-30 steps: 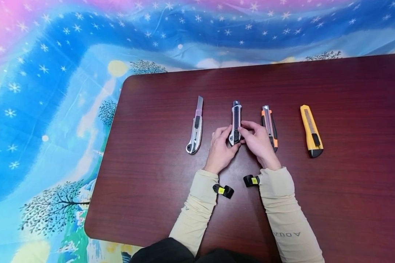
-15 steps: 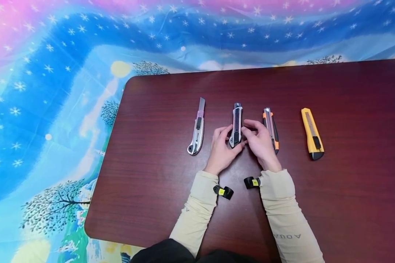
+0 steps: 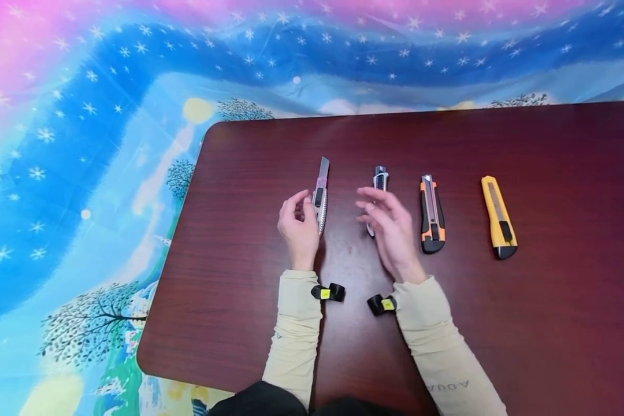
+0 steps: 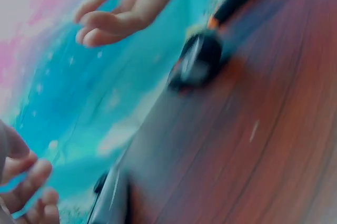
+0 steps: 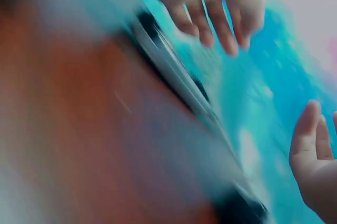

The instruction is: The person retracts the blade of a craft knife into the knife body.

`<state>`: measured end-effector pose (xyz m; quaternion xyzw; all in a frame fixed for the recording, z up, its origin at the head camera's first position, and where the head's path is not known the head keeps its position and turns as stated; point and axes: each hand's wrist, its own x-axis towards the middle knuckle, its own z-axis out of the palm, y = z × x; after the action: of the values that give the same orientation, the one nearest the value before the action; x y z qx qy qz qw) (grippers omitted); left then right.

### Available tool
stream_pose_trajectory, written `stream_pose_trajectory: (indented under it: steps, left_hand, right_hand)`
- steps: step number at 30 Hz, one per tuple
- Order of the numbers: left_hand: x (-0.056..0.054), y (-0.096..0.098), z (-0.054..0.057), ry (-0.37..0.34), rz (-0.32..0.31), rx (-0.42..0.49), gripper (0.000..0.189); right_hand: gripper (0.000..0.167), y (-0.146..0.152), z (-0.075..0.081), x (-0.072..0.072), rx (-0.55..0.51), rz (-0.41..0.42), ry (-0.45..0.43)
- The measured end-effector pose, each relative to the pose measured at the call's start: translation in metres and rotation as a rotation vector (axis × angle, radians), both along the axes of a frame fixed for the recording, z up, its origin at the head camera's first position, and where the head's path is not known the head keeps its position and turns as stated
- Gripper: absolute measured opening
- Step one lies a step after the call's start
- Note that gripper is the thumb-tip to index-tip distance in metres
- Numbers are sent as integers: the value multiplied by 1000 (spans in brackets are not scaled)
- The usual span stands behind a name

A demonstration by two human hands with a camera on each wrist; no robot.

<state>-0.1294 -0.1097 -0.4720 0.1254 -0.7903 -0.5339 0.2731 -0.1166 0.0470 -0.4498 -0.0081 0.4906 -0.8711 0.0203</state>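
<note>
Several utility knives lie in a row on the dark red table. In the head view, my left hand [image 3: 298, 231] is beside the leftmost silver utility knife [image 3: 319, 199], whose blade is extended, and covers part of its handle. The left fingers are loosely bent, with nothing visible between them. My right hand [image 3: 393, 234], fingers spread and relaxed, hovers over the silver-and-black utility knife [image 3: 381, 180] and hides much of it. Right of that hand lies an orange-and-black utility knife [image 3: 433, 216]. Both wrist views are blurred; the right wrist view shows the left hand [image 5: 210, 5] apart from the table.
A yellow utility knife [image 3: 499, 218] with a black end lies farthest right. The dark red wood-grain table [image 3: 223, 231] has a rounded left corner. Behind and left of it hangs a blue and pink snowflake-patterned cloth [image 3: 83, 144].
Both hands have let go of the silver-and-black utility knife. The left hand has moved left to the leftmost one. The right hand has shifted slightly left, its fingers spreading above the second knife.
</note>
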Motion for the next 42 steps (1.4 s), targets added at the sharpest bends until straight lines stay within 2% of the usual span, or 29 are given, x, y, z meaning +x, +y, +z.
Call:
stream_pose_trajectory:
  steps: [2,4,9,12,15,21,27,31,34,36,40,42]
  left_hand:
    - [-1,-8,-1,-80,44,-48,25]
    - [-1,-14,-2,-166,58,-82,34]
    - [0,-15,-2,-358,-6,-109,58]
    - [1,-12,-4,-421,-54,-156,61]
    - [3,-8,-7,-439,-87,-219,60]
    - [4,-5,-10,-407,-107,-297,56]
    - [5,-1,-12,-392,-131,-316,49]
    - [4,-1,-9,-376,-139,-214,47]
    - [2,-1,-6,-341,-168,-50,40]
    - [0,-1,-4,-305,-228,131,35]
    - [0,5,-1,-220,-407,595,38]
    - [2,9,1,-183,-506,766,43]
  right_hand:
    - [40,-14,-1,5,24,63,3]
    - [45,-27,-4,9,41,112,-11]
    - [52,-48,-12,12,106,157,-90]
    - [53,-55,-18,10,166,163,-141]
    - [52,-59,-22,8,211,181,-186]
    - [53,-64,-24,7,310,229,-185]
    - [53,-60,-27,7,291,233,-167]
    - [53,-59,-25,7,282,208,-164]
    - [51,-54,-22,7,269,162,-149]
    - [49,-50,-19,5,234,123,-132]
    - [44,-35,-10,-1,180,39,-105]
    - [41,-27,-6,-4,196,4,-107]
